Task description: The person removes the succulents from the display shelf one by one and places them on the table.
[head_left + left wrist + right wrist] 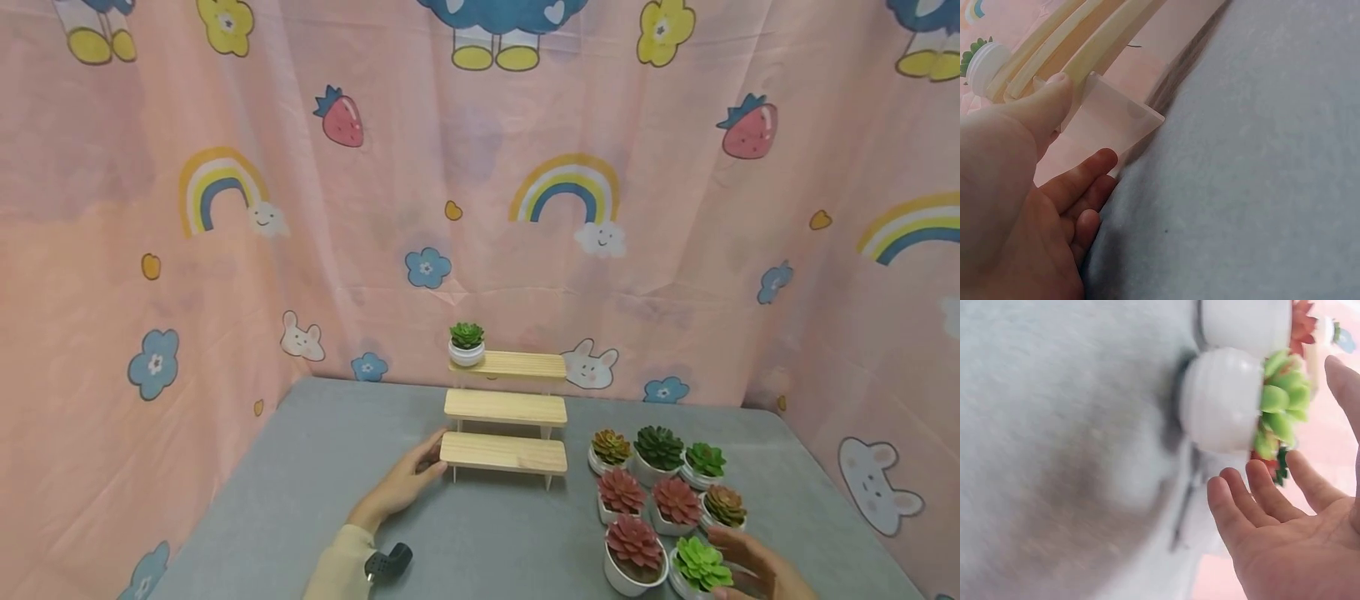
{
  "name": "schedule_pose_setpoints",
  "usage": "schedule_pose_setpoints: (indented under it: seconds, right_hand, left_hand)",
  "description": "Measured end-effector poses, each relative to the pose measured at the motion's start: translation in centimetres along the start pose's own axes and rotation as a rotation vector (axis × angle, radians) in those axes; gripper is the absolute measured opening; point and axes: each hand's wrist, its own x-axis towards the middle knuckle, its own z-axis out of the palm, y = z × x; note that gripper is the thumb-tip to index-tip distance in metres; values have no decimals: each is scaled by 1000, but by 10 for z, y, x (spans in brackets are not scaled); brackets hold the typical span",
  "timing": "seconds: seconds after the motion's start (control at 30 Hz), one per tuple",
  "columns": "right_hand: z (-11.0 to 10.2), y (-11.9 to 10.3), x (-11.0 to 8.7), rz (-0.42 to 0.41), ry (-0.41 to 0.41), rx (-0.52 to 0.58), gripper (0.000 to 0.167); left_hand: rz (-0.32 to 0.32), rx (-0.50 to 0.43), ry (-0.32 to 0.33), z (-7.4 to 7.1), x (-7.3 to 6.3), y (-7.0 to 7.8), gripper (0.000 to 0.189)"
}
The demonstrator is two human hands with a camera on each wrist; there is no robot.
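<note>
A three-step wooden display stand (pixel 504 452) with clear legs stands at the table's back middle. My left hand (pixel 401 485) holds the left end of its lowest step, thumb at the front edge. In the left wrist view, the other fingers lie by a translucent leg (pixel 1110 115). On the top step's left end sits a green potted succulent (pixel 467 343). At the right, my right hand (pixel 757 567) is spread beside a bright green succulent (pixel 701 563) in a white pot. The right wrist view shows its fingers relaxed, apart from the pot (pixel 1222 400).
Several more potted succulents crowd together right of the stand, among them a red one (pixel 634 542) at the front and a dark green one (pixel 658 448) at the back. A pink patterned curtain (pixel 480 167) encloses the grey table (pixel 315 442) at the back and sides.
</note>
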Motion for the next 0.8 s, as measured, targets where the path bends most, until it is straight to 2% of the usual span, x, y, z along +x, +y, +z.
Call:
schedule_pose_setpoints:
  seconds: [0.07,0.17,0.37,0.47,0.53,0.8]
  right_hand:
    - [-1,-15,-4,32,41,-53,71]
    - [-6,-37,-11,-5,53,-91,67]
    - [-8,-85,-14,-181,122,-143,53]
    - [-6,-109,-7,-308,149,-191,51]
    - [-3,-123,0,-364,155,-209,51]
    - [11,-161,35,-424,74,-178,49]
  left_hand:
    - [3,-1,1,0,1,0,66]
    - [4,6,3,1,1,0,66]
    - [-6,20,8,0,-2,-1,66]
    - [-14,20,1,-1,-3,-3,67]
    - [-13,16,-5,0,-4,-4,68]
    - [0,-5,-7,1,0,-3,69]
